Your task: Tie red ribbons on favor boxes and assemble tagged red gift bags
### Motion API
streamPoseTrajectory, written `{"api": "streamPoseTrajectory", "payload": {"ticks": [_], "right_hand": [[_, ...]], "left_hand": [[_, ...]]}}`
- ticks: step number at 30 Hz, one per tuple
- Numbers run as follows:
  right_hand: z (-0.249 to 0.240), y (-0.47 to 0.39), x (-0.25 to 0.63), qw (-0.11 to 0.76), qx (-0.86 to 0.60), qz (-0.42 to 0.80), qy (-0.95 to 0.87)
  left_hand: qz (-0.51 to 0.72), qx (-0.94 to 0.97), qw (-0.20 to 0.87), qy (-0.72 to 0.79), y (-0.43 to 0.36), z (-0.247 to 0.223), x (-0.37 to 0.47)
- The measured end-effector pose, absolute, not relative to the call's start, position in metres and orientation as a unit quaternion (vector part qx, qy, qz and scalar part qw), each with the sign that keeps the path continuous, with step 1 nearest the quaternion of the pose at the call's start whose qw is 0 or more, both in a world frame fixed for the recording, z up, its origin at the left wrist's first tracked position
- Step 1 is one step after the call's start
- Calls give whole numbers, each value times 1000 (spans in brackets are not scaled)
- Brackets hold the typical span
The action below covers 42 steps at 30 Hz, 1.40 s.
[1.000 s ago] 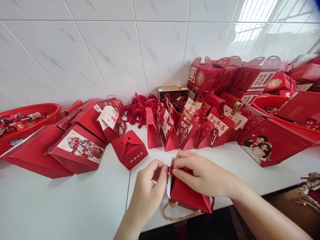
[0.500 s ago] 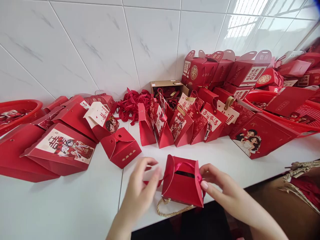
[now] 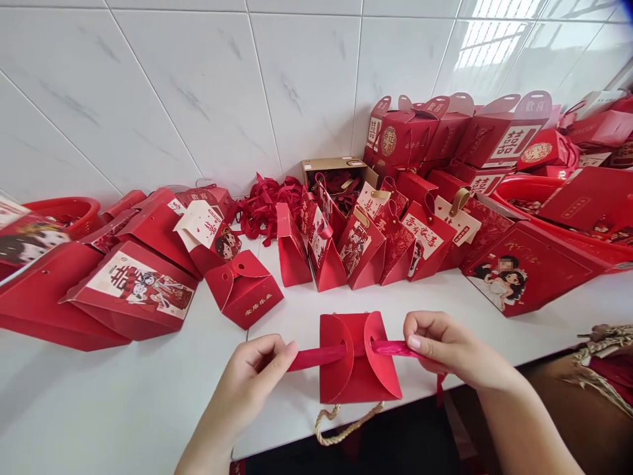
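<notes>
A small red gift box [image 3: 357, 389] rests near the front edge of the white table, its two rounded flaps folded over the top. A dark red ribbon [image 3: 321, 357] runs through the holes in both flaps. My left hand [image 3: 257, 376] pinches one end of it, left of the box. On the other side, my right hand [image 3: 450, 346] grips the opposite end, with a tail hanging below the fingers. The ribbon is stretched fairly straight between both hands. From the box's near side a gold cord handle [image 3: 341, 439] loops over the table edge.
Folded red boxes [image 3: 133, 290] stand at the left, beside another small box [image 3: 246, 290]. Loose ribbons [image 3: 270, 204] lie heaped by the wall. A row of boxes [image 3: 363, 257], a red basket [image 3: 524, 191] and stacked boxes [image 3: 509, 142] fill the back and right.
Both hands have taken hold of the ribbon ends and pulled them out sideways. The box's flaps, apart before, have come together over its top.
</notes>
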State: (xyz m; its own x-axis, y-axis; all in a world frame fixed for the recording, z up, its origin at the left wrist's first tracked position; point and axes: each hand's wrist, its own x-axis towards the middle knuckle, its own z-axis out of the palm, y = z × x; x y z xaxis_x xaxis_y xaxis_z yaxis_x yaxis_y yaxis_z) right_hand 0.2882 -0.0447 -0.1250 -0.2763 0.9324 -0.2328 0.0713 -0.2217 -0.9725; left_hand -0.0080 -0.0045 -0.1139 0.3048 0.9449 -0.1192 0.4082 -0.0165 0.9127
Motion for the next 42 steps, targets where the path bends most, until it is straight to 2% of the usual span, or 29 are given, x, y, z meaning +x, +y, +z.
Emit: {"api": "streamPoseTrajectory", "payload": {"ticks": [2,5,7,11,13,16,19,22,27,36,39,42], "right_hand": [[-123,-42,291,347,-525,549,-550],[-123,-50,294,391,-622,360,-575],[-124,-63,295,388,-653,319,-566],[-129,-92,286,289,-580,518,-559],[-134,-99,274,289,-551,582,-523],[-148,-101,253,414,-549,601,-407],[-161,-101,239,562,-471,645,-213],[-169,-101,240,597,-340,725,-55],[-170,-95,248,607,-178,771,70],[-168,-61,232,551,33,825,121],[-163,-53,231,532,39,834,142],[-154,-49,232,575,-42,794,191]], "left_hand": [[281,683,408,537,-2,-118,-7],[348,701,236,575,-7,-127,-6],[348,703,209,584,-18,-132,-9],[215,738,345,538,-38,-137,-10],[210,711,388,547,-40,-139,-4],[351,558,514,549,-34,-141,9],[493,311,679,446,-26,-139,21],[521,89,758,382,-24,-134,27],[519,-54,776,355,-29,-128,32],[541,-43,754,371,-15,-128,32],[545,-9,753,369,-5,-124,32],[565,12,731,382,3,-116,29]]}}
